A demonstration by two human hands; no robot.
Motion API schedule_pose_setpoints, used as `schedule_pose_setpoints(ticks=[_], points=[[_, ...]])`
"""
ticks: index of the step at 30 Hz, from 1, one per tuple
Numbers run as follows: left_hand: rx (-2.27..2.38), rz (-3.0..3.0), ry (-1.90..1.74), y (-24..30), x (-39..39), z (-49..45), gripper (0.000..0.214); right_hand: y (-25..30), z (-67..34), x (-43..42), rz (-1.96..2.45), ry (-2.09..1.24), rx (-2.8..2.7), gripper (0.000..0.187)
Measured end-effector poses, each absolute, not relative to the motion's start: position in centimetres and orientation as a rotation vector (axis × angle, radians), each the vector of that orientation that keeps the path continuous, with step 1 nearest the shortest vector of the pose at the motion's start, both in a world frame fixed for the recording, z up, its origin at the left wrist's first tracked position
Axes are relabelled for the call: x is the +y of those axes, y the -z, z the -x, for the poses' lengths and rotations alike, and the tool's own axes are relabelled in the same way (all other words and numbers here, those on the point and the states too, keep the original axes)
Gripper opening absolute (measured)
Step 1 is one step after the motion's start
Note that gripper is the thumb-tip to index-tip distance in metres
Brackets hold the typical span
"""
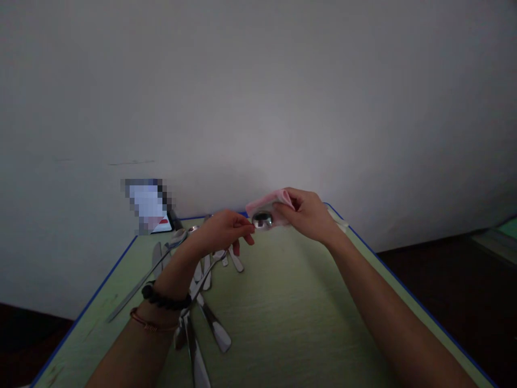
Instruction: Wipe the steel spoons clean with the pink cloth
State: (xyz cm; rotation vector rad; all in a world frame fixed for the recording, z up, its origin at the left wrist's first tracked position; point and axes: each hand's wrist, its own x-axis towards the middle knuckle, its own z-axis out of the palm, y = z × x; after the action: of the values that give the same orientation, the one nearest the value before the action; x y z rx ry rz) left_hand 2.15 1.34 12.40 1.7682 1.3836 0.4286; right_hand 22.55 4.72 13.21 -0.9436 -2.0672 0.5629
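Note:
A pink cloth (266, 201) is pinched between the thumb and fingers of my right hand (309, 215), near the table's back edge. Just under the cloth shows a shiny metal spoon bowl (262, 220); the spoon's handle is hidden. My left hand (226, 231) has its thumb and index fingertips closed at the left edge of that bowl, the other fingers loosely curled. Below and behind my left hand and forearm lies a loose spread of cutlery (214, 323), with spoons, forks and knives partly covered by the arm.
A phone (149, 207) with a blurred screen leans against the wall (258, 108) at the table's back left. The light green table (283, 318) has a blue edge. Something pale (339, 220) lies behind my right wrist. Dark floor shows on both sides.

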Motion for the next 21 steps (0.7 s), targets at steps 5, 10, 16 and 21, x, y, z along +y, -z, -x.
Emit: schedule_pose_setpoints(ticks=[5, 10, 16, 21], points=[[1.525, -1.783, -0.454, -12.0, 1.7, -2.0, 0.033, -13.4, -22.0, 3.7, 0.787, -0.455, -2.11, 0.024], [1.573, -1.986, -0.441, -12.1, 2.1, -2.0, 0.033, -13.2, -21.7, 3.8, 0.632, -0.471, -2.333, 0.03], [1.567, -2.147, -0.406, -12.4, 2.0, -2.1, 0.034, -11.7, -21.3, 4.8, 0.642, -0.35, -2.374, 0.028], [1.521, -2.203, -0.409, -12.8, 1.7, -2.2, 0.032, -11.0, -21.2, 5.2, 0.718, -0.198, -2.406, 0.042]])
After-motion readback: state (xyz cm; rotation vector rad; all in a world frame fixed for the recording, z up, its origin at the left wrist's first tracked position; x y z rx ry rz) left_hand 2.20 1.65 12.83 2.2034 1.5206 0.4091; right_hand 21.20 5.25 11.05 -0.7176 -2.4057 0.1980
